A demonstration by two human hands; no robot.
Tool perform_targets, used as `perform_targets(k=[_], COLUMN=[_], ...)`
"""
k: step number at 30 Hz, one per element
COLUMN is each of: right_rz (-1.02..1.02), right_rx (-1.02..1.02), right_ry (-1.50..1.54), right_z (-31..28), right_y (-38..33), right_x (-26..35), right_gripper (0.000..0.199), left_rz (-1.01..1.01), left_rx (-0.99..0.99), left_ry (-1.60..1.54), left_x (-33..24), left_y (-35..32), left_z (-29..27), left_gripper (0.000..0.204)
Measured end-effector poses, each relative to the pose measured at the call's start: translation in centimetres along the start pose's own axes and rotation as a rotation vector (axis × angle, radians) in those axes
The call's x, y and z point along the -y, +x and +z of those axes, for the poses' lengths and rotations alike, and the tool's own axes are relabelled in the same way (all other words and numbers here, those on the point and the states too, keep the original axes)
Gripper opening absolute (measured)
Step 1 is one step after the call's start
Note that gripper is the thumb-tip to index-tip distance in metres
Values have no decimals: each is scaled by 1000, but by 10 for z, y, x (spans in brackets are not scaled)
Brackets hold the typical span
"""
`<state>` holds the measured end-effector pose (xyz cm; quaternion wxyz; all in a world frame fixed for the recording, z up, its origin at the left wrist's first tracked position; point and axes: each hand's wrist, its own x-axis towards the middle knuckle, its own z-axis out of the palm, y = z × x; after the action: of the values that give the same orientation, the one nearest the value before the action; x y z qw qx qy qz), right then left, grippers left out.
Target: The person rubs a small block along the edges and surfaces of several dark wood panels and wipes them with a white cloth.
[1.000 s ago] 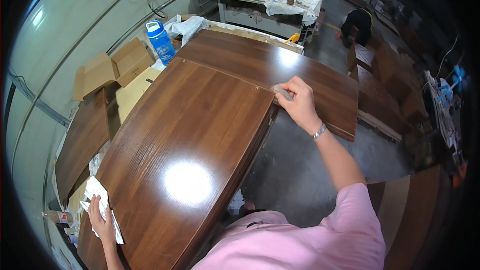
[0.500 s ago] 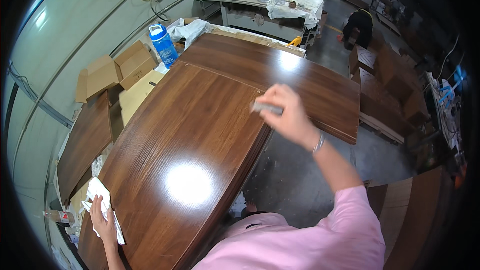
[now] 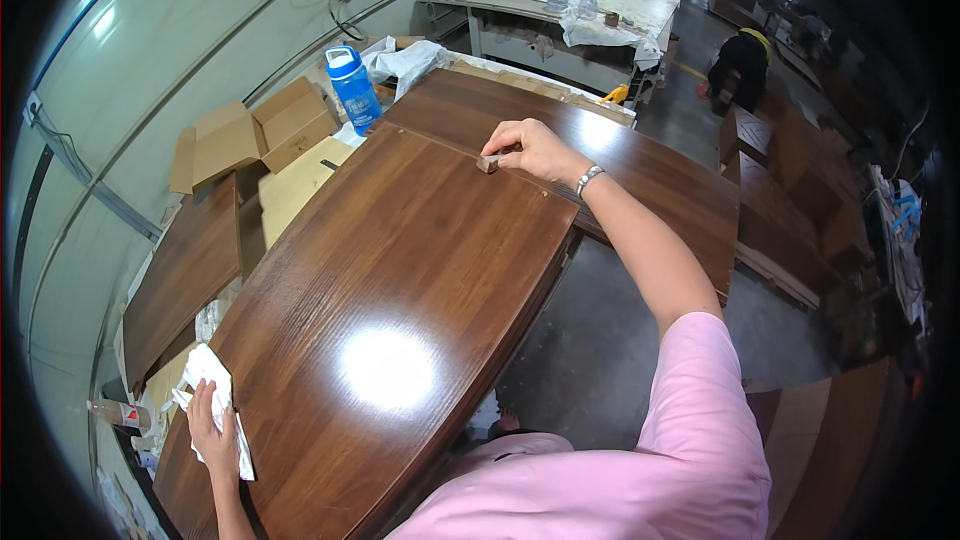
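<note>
Two glossy, dark wood-grain tabletop panels are seen. The near tabletop panel (image 3: 380, 320), with curved long edges, is laid with its long axis from 7 to 1 o'clock; the far tabletop panel (image 3: 640, 165) is butted against its far end. At 12 o'clock on the near panel, a small brown block (image 3: 488, 164) is pinched in the closed fingers of the right hand (image 3: 530, 150) and pressed to the seam. At 7 o'clock, one crumpled white cloth (image 3: 212, 400) is gripped by the left hand (image 3: 210, 430) at the panel's edge. One blue plastic bottle (image 3: 354, 88) is stood upright at 11 o'clock, beside two open cardboard boxes (image 3: 255, 130).
</note>
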<state>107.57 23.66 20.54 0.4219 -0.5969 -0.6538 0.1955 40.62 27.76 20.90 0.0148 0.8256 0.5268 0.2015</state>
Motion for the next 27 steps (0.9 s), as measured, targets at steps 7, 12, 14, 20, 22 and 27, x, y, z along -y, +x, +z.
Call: perform_targets(k=[7,12,14,20,22,27], right_rz=[-10,73,94,56,85,-206], right_rx=[-7,72,-160,-652,-669,-510], right_ry=[-52,-494,-291,-194,-209,-251], right_z=[-32,-50,-35,24,34,97], right_y=[-80,-159,-182,-159,-152,-167], right_x=[25,56,57,78,73,120], right_gripper=[15,18,20,25,23,25], left_rz=[19,18,29,7,23,36], left_rx=[-2,-13,-3,-16,-18,-24], left_ry=[12,27,19,-7,13,33], left_x=[2,2,0,-6,0,4], left_y=[-1,-1,2,3,2,-3], left_z=[-1,-3,0,-1,2,0], left_gripper=[46,46,46,45,45,46])
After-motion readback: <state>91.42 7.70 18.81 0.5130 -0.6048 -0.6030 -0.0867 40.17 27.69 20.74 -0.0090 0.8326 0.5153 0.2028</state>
